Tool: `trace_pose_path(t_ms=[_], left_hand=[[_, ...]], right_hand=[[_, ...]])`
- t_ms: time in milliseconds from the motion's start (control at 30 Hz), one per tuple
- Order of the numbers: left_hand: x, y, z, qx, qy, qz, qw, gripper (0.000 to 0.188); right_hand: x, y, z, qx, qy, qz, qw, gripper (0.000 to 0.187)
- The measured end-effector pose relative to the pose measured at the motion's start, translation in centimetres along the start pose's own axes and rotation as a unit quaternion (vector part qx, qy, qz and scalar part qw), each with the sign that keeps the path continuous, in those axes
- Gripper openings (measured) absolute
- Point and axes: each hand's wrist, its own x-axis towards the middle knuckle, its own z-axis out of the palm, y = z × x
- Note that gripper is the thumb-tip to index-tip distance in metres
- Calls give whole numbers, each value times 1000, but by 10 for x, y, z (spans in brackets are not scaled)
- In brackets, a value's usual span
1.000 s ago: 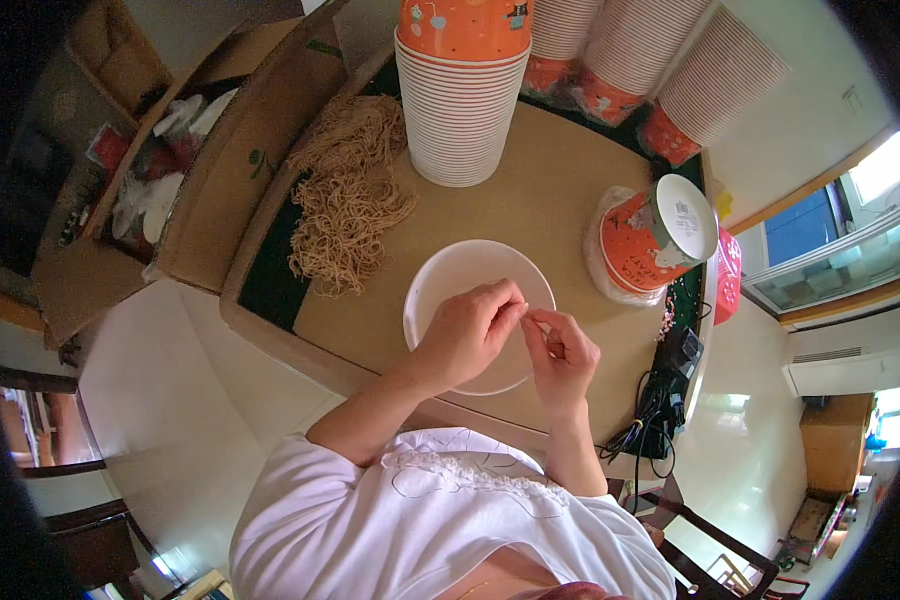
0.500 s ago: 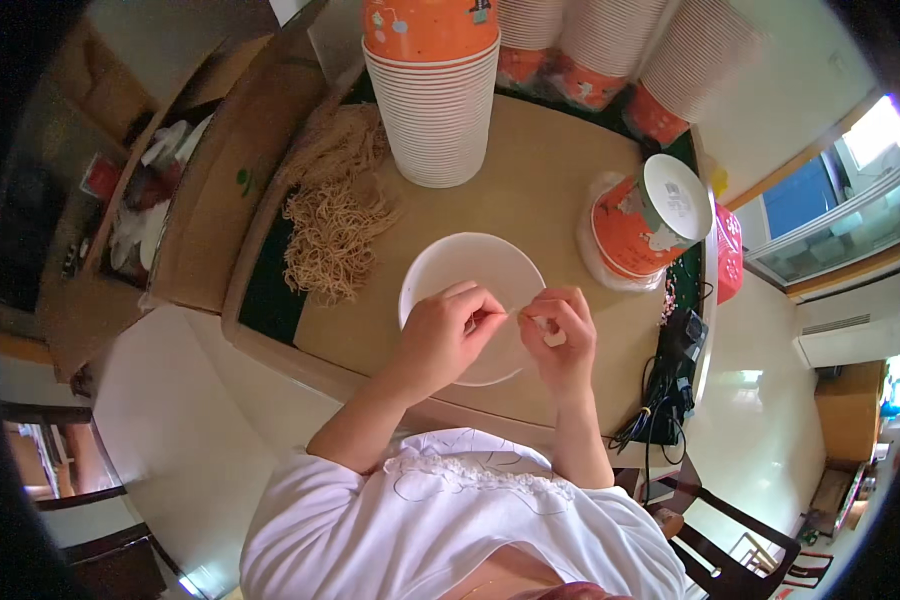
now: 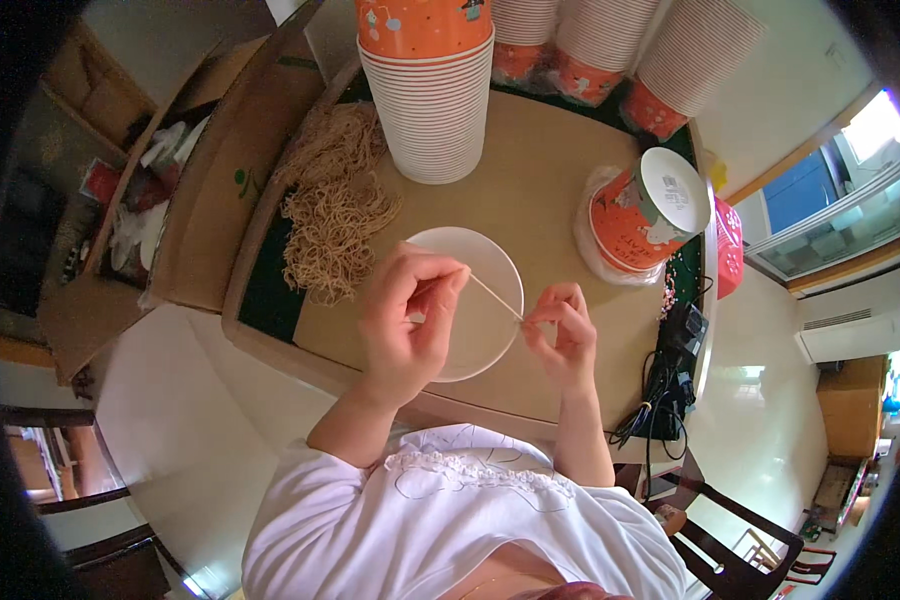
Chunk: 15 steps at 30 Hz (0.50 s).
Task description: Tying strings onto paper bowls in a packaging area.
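Note:
Between my two hands a thin pale string is stretched straight, slanting down to the right over a white paper bowl. My left hand pinches its upper end between thumb and forefinger, above the bowl's left side. The lower end is pinched in the fingertips of my right hand, just beyond the bowl's right rim. A tangled heap of beige strings lies on the table left of the bowl; whether the held one matches it is hard to tell.
Behind the bowl stands a tall stack of orange-and-white paper bowls. More wrapped stacks line the back edge. Upturned orange bowls sit at the right, near black cables and an adapter. An open cardboard box stands left of the table.
My left hand has moved left and up, away from my right hand, drawing the string out straight between them. The right hand has stayed nearly in place.

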Motion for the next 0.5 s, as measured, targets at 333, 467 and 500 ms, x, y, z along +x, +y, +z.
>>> trace_pose_path(t_ms=[333,467,500], left_hand=[[-1,-37,23,-24,1,-26,999,3],[-3,-35,33,-181,-84,-37,979,4],[1,-31,33,-225,-84,-72,968,4]], right_hand=[[1,-1,-6,-207,-44,-175,962,27],[15,-15,-4,-247,-108,-199,942,32],[17,-13,-5,-256,-114,-183,942,33]])
